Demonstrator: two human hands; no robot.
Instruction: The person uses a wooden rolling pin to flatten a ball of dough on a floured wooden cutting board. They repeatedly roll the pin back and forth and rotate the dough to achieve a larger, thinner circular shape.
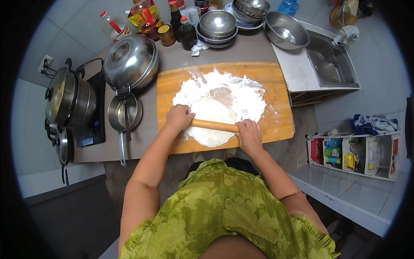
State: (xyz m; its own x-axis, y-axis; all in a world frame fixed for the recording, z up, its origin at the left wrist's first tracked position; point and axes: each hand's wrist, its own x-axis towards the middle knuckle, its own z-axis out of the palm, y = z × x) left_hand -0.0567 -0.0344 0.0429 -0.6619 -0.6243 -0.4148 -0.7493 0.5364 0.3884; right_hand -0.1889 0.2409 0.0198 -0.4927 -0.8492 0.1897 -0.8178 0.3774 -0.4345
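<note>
A round, flat sheet of dough lies on a wooden board, close to its near edge. Across the dough rests a wooden rolling pin, slanting slightly down to the right. My left hand grips the pin's left end, and my right hand grips its right end. White flour is spread thickly behind and beside the dough, with a thinner patch of bare wood showing in its middle.
At the left stand a lidded steamer pot, a large domed wok lid and a small saucepan. Stacked metal bowls and a dark sauce bottle stand behind the board. A large steel basin sits beside the sink.
</note>
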